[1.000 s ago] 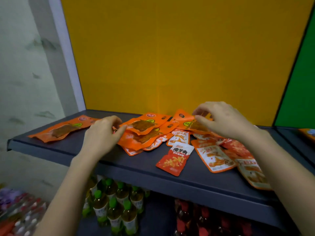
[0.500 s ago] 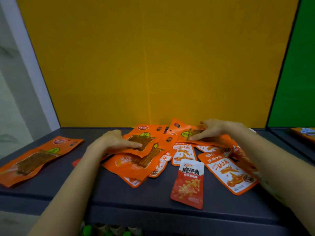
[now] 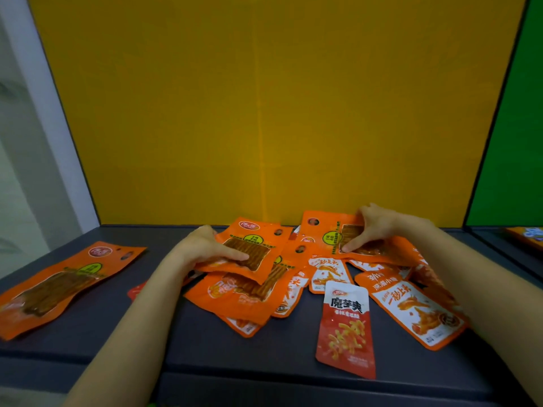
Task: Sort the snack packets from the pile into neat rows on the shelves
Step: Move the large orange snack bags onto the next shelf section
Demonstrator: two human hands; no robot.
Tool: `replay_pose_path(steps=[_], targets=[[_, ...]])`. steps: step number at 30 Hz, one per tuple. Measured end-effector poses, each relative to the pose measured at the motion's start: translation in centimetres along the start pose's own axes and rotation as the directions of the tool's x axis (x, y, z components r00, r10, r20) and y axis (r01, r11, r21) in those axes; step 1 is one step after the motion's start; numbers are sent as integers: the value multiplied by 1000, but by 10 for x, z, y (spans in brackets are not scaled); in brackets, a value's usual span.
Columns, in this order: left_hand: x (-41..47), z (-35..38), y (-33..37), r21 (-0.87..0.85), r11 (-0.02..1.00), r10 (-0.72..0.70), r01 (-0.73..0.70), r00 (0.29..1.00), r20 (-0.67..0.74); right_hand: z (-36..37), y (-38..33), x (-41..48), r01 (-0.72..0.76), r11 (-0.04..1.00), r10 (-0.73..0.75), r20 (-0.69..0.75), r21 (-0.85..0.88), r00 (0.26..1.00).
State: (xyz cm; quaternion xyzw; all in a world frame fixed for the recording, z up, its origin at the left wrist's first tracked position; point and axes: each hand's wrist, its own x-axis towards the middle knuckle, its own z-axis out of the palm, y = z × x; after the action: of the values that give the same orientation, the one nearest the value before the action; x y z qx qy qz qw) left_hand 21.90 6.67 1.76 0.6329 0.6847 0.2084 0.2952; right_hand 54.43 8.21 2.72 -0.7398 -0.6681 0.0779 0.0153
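Observation:
A pile of orange snack packets lies on the dark grey shelf [image 3: 88, 333]. My left hand [image 3: 202, 249] grips a large orange packet with a clear window [image 3: 249, 248] at its left edge, thumb on top. My right hand [image 3: 371, 227] holds a second large orange packet [image 3: 326, 235] at the back of the pile, fingers on its window. One large orange packet [image 3: 58, 286] lies alone at the left. A small red packet [image 3: 346, 327] lies in front, and an orange-and-white packet [image 3: 411, 309] lies to its right.
A yellow back panel [image 3: 264, 113] closes the shelf behind the pile. A green panel [image 3: 517, 142] stands at the right, with another packet [image 3: 529, 235] on the neighbouring shelf. A white post [image 3: 44, 113] frames the left side.
My view has risen and drawn closer, so the lower shelf with bottles has dropped out of sight. Both hands have taken hold of large orange packets in the pile.

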Motion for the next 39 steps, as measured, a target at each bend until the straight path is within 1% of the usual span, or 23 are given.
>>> replay_pose_path(steps=[2, 4, 7, 10, 14, 17, 19, 20, 22, 24, 27, 28, 31, 33, 37, 39], targets=[[-2, -2, -1, -93, 995, 21, -22, 1000, -4, -2, -2, 0, -3, 999, 0, -70, -37, 998], [-4, -4, -1, -182, 982, 41, -42, 999, -9, -7, -4, -3, -19, 999, 14, -120, -38, 993], [-5, -5, -4, -290, 952, 84, -95, 995, -52, -14, -3, -5, -13, 1000, 16, -214, 16, 977], [-6, -7, -8, -410, 893, 159, -187, 982, -101, -17, -3, -12, -21, 998, 38, -294, 62, 955], [-7, -12, -12, -575, 787, 175, -222, 975, -138, -23, -3, -34, -51, 987, 115, -462, 151, 880], [-12, -10, -9, -637, 703, 236, -316, 949, -210, -31, 2, -58, -3, 970, 145, -571, 242, 808], [-17, -8, -4, -666, 643, 270, -378, 926, -265, -36, 6, -79, 33, 943, 198, -636, 332, 746], [-21, -8, -2, -693, 610, 275, -385, 923, -270, -38, 9, -90, 57, 918, 232, -648, 392, 725], [-29, -9, 5, -765, 548, 274, -338, 937, -218, -37, 20, -112, 106, 836, 314, -628, 538, 712], [-41, -9, 15, -813, 511, 289, -278, 947, -142, -33, 33, -135, 152, 710, 382, -557, 688, 738], [-64, -2, 31, -817, 517, 375, -254, 926, -51, -23, 50, -179, 163, 501, 449, -417, 850, 790], [-73, 3, 37, -813, 522, 410, -257, 912, -25, -20, 56, -194, 154, 447, 471, -378, 881, 797], [-95, 24, 56, -800, 543, 505, -256, 860, 67, -12, 74, -237, 136, 322, 539, -299, 937, 787], [-107, 41, 71, -789, 562, 549, -249, 825, 132, -8, 87, -265, 136, 270, 585, -275, 953, 763], [-130, 84, 103, -775, 583, 607, -245, 765, 215, 1, 122, -324, 92, 219, 683, -220, 971, 697], [-145, 108, 120, -773, 590, 636, -232, 724, 268, 6, 143, -354, 91, 185, 715, -197, 979, 670]])
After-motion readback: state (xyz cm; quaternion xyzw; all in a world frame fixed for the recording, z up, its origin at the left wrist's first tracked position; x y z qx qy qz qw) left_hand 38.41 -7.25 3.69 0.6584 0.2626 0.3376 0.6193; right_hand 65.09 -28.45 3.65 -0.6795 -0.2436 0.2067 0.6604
